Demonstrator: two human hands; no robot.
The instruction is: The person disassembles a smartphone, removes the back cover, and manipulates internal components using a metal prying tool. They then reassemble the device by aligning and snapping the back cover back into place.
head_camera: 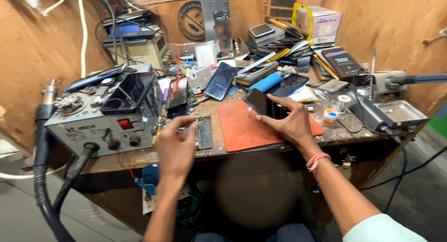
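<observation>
My right hand [289,123] rests on the orange work mat [242,130] and grips a dark phone [259,102] tilted up on its edge. My left hand [176,146] hovers over the bench front edge beside a small black flat part [205,132]; its fingers are curled and seem to pinch something small, which I cannot make out. A pink band sits on my right wrist.
A grey hot-air station [104,123] with hose [44,177] stands at left. Several phones and parts litter the back, with a blue cylinder [265,82] and a box [321,23]. A metal tray [402,111] and cables sit at right. Plywood walls enclose the bench.
</observation>
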